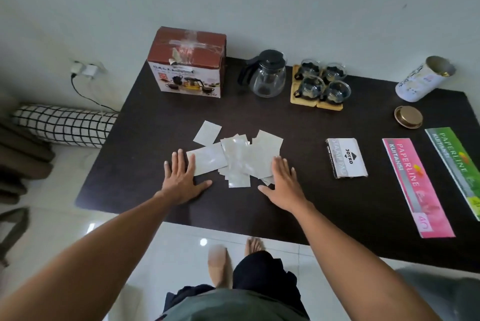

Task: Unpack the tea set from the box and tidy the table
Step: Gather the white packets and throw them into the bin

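Observation:
A loose pile of silvery sachets (237, 155) lies in the middle of the dark table (145, 185). My left hand (181, 179) rests flat at the pile's left edge, fingers spread. On the pile's right edge my right hand (284, 184) lies flat, also spread. Neither hand holds anything. The red-brown tea set box (187, 63) stands taped at the back. To its right stand a glass teapot (267, 75) with a black lid and several glass cups (320, 84) on wooden coasters.
A stamp pad box (346, 158), a pink receipt book (417, 186) and a green receipt book (457, 167) lie on the right. A white tin (422, 80) lies open at the back right, its gold lid (408, 117) nearby. A checked pillow (65, 124) lies on the floor at left.

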